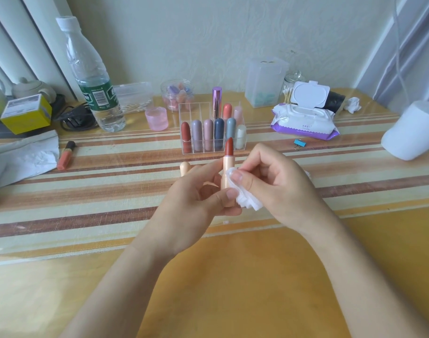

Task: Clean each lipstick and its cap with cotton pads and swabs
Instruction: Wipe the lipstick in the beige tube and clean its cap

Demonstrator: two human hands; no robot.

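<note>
Your left hand [196, 198] grips the open lipstick [228, 172] upright above the table [233, 276], and your right hand [276, 184] pinches a folded cotton pad [245, 198] against its tube. Wipe only the casing and keep the pad below the red bullet. The cap [185, 167], I think, stands behind your left fingers, mostly hidden; the tube's base is covered too.

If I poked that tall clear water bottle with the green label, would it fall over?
Probably yes. The tall clear plastic water bottle stands narrow and high, so a poke near its white cap would likely tip it. Little water shows at the bottom, so it is probably light. Being round, it might roll afterwards.
</note>
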